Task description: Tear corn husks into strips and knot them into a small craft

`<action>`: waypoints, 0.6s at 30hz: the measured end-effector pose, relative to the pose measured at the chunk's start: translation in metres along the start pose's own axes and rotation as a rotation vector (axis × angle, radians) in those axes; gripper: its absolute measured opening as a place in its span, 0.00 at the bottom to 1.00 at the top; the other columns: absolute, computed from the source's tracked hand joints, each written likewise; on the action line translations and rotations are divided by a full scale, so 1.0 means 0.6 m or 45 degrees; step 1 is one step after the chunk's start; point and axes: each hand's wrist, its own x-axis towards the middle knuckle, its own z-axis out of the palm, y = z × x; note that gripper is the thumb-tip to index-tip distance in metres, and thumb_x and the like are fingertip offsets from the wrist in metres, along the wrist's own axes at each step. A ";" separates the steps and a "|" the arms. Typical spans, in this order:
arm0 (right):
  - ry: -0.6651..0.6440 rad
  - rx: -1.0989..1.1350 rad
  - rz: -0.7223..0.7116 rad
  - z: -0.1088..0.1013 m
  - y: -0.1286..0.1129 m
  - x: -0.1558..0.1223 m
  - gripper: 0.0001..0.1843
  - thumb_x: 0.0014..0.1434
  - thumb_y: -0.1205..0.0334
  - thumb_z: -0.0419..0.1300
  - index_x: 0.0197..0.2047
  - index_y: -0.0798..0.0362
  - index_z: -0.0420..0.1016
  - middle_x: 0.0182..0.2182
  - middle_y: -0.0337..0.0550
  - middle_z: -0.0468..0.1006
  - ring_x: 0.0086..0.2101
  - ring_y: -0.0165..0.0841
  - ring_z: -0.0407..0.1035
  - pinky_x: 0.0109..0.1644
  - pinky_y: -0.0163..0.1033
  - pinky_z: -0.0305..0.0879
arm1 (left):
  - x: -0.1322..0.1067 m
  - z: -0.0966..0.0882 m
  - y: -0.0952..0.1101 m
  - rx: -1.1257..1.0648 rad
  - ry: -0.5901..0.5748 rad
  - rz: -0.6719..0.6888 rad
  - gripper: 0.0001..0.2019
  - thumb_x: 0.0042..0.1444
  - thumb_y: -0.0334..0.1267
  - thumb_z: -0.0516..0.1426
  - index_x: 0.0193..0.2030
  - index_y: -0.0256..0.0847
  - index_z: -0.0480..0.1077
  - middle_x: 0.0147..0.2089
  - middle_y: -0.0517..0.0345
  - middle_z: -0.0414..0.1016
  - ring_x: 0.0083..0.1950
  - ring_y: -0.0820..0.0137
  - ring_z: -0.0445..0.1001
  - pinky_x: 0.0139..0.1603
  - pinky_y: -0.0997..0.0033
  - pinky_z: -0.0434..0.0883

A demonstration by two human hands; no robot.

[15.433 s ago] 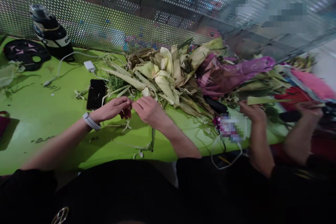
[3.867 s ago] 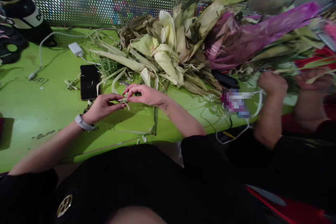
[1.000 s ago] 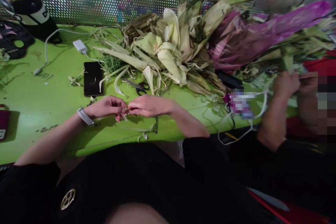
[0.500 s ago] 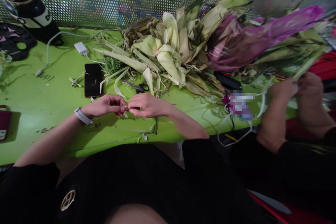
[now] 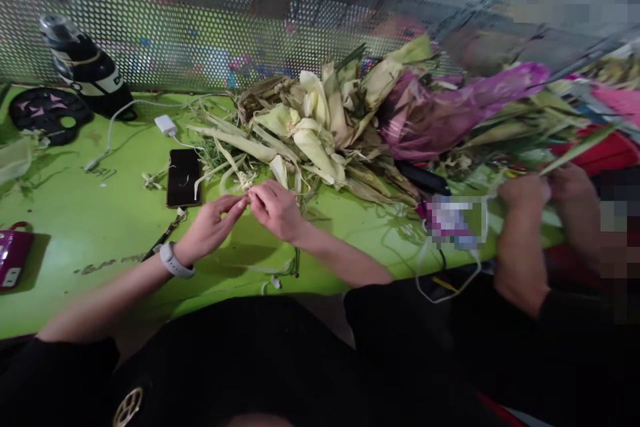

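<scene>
My left hand (image 5: 211, 221), with a pale watch strap on its wrist, is closed in a pinch over the green table (image 5: 125, 307). My right hand (image 5: 276, 211) meets it fingertip to fingertip, its fingers curled. Between them both hands grip a small pale strip that looks like braided corn husk (image 5: 244, 179); its knotted end sticks up above the fingertips, and the rest is hidden. Just beyond lies a heap of corn husks (image 5: 315, 143). To the left of the hands is a dark phone (image 5: 184, 177) with a strap.
A purple plastic bag (image 5: 425, 117) lies against the husks. A black bottle (image 5: 90, 73), a black palette-like tray (image 5: 47, 113), a white adapter (image 5: 165, 125) with cable and a maroon case (image 5: 14, 257) stand left. At right, a co-worker's hands (image 5: 545, 190) hold a long green leaf.
The view has tilted up, so the table sits lower in it. My hands have shifted up toward the husks, and the braided end now shows above my fingers. The scissors are no longer visible.
</scene>
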 end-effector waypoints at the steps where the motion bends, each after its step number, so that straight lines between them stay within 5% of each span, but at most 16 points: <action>1: 0.008 -0.028 -0.007 -0.001 -0.003 0.000 0.15 0.71 0.62 0.46 0.36 0.52 0.70 0.31 0.48 0.75 0.35 0.36 0.68 0.41 0.42 0.66 | 0.002 0.008 -0.002 -0.135 -0.012 -0.068 0.17 0.68 0.46 0.53 0.49 0.38 0.79 0.46 0.47 0.82 0.46 0.64 0.80 0.48 0.62 0.78; 6: 0.041 -0.099 0.013 0.000 -0.004 0.000 0.14 0.71 0.63 0.46 0.38 0.53 0.71 0.32 0.49 0.74 0.37 0.39 0.68 0.44 0.44 0.66 | 0.012 0.034 -0.003 -0.639 0.164 -0.177 0.17 0.64 0.47 0.58 0.53 0.41 0.77 0.51 0.47 0.81 0.50 0.63 0.80 0.50 0.59 0.80; 13: 0.032 -0.121 0.020 0.003 -0.005 -0.005 0.14 0.71 0.64 0.46 0.39 0.53 0.71 0.33 0.50 0.73 0.38 0.40 0.68 0.46 0.44 0.67 | 0.020 0.055 -0.006 -0.687 0.318 -0.151 0.14 0.63 0.46 0.59 0.49 0.43 0.79 0.49 0.49 0.81 0.49 0.65 0.80 0.49 0.61 0.82; 18: 0.101 -0.089 -0.022 0.000 -0.005 -0.006 0.13 0.70 0.65 0.47 0.41 0.55 0.72 0.34 0.52 0.73 0.41 0.40 0.69 0.47 0.44 0.67 | 0.026 0.074 -0.010 -0.818 0.469 -0.088 0.12 0.56 0.44 0.65 0.47 0.46 0.80 0.52 0.53 0.81 0.54 0.66 0.79 0.62 0.57 0.74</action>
